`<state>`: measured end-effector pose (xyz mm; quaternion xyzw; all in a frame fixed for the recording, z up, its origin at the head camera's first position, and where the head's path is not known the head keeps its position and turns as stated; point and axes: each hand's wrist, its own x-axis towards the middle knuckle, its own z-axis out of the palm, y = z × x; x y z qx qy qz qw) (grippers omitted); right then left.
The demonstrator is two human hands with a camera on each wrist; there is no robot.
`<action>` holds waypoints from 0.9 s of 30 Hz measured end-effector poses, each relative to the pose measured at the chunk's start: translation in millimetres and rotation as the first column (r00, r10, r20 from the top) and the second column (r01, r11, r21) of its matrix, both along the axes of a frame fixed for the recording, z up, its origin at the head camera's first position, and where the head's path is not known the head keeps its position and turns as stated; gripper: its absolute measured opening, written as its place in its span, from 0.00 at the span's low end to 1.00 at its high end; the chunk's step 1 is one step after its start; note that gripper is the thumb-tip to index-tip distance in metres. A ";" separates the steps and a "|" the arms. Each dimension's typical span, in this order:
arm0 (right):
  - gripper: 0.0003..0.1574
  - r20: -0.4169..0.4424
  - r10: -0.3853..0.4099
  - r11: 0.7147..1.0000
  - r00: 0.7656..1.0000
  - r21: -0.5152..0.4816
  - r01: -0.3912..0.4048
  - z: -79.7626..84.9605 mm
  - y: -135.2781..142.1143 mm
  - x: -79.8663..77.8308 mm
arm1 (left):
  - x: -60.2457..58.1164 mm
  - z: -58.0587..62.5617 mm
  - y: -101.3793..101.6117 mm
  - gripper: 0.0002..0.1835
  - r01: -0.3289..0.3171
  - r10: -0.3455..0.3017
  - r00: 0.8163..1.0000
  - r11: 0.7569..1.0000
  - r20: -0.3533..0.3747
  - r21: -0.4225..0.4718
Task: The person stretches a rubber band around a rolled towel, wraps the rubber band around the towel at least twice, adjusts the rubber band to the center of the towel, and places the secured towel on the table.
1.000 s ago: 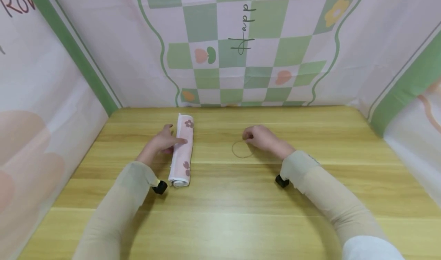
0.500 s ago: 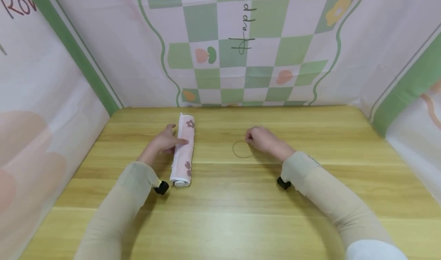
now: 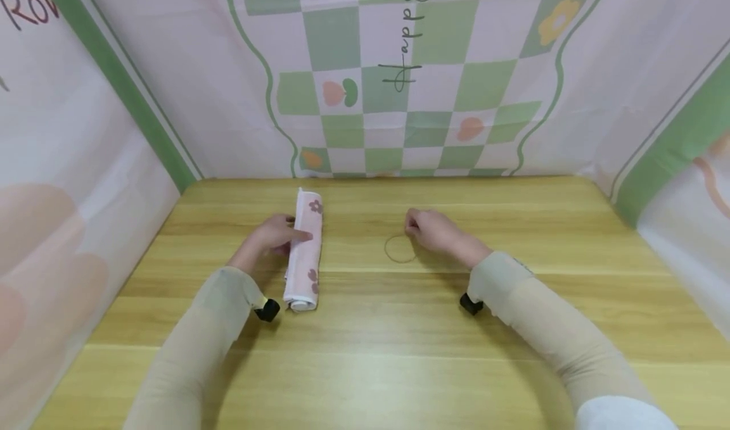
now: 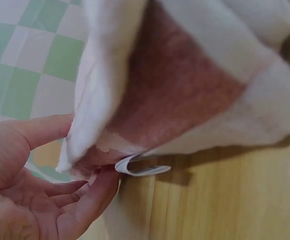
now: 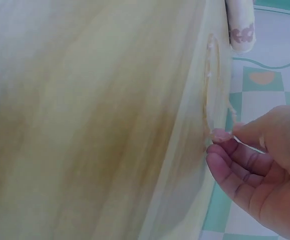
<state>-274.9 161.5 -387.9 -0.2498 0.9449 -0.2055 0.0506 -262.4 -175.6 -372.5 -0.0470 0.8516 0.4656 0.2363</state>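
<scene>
A rolled-up towel point(image 3: 305, 259), pink with brown flowers and white edging, lies lengthwise on the table. My left hand point(image 3: 272, 233) grips its left side, thumb over the top; its fingertips are hidden behind the roll. In the left wrist view, the fingers point(image 4: 90, 200) reach under the towel point(image 4: 185, 85) beside a small white tag point(image 4: 145, 172). To the right, my right hand point(image 3: 436, 228) pinches a thin brown rubber band point(image 3: 386, 249) between thumb and fingertips. The loop hangs round and slack, close over the table, and shows as a narrow oval in the right wrist view.
The wooden table point(image 3: 365, 335) ends at the back against a hanging cloth point(image 3: 384, 129) with green and white checks. More printed cloth walls point(image 3: 74, 227) stand to the left and right. A small black camera sits at each wrist.
My left index finger, raised beside the towel before, has come down against it. The towel has barely shifted. My right hand stays in about the same place with the rubber band.
</scene>
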 end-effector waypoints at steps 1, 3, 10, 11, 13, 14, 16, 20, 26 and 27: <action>0.04 0.002 0.006 1.000 1.000 -0.008 -0.006 0.8 -0.2 0.9 | -0.1 0.2 0.3 0.44 0.000 0.000 1.000 1.000 0.014 0.017; 0.04 0.010 0.014 1.000 1.000 -0.026 -0.013 1.3 -0.6 2.0 | -0.2 0.2 0.7 0.41 0.001 -0.002 0.999 1.000 0.034 0.031; 0.08 0.062 0.000 0.997 0.998 -0.082 0.005 -1.8 -0.8 0.8 | -1.9 -1.7 1.6 0.38 -0.008 0.006 0.999 1.000 0.041 0.029; 0.10 0.070 -0.003 0.996 0.998 -0.094 0.009 -2.0 -0.7 0.5 | -1.7 -1.6 1.9 0.39 -0.006 0.006 1.000 1.000 0.031 0.023; 0.11 0.087 -0.009 0.992 0.996 -0.124 0.020 -2.4 -0.4 -0.3 | -1.4 -1.0 3.1 0.40 -0.012 0.012 1.000 1.000 0.012 0.015; 0.11 0.094 -0.015 0.990 0.995 -0.140 0.028 -2.0 -0.3 -0.5 | -1.1 -0.5 3.7 0.41 -0.018 0.018 1.000 1.000 0.004 0.010; 0.11 0.112 -0.032 0.984 0.993 -0.171 0.051 -1.2 -0.5 -0.9 | -0.7 0.6 4.8 0.42 -0.021 0.021 1.000 1.000 -0.007 -0.002; 0.10 0.132 -0.050 0.974 0.990 -0.211 0.077 1.7 -1.5 -2.2 | -1.0 1.9 6.6 0.44 -0.037 0.037 0.999 0.999 0.003 0.013; 0.10 0.160 -0.055 0.966 0.986 -0.242 0.093 6.4 -1.9 -3.8 | -4.1 1.3 7.3 0.44 -0.042 0.041 0.999 0.998 0.031 0.047; 0.10 0.170 -0.058 0.964 0.984 -0.247 0.099 7.3 -1.7 -3.7 | -4.5 1.4 7.2 0.44 -0.046 0.044 0.998 0.997 0.037 0.058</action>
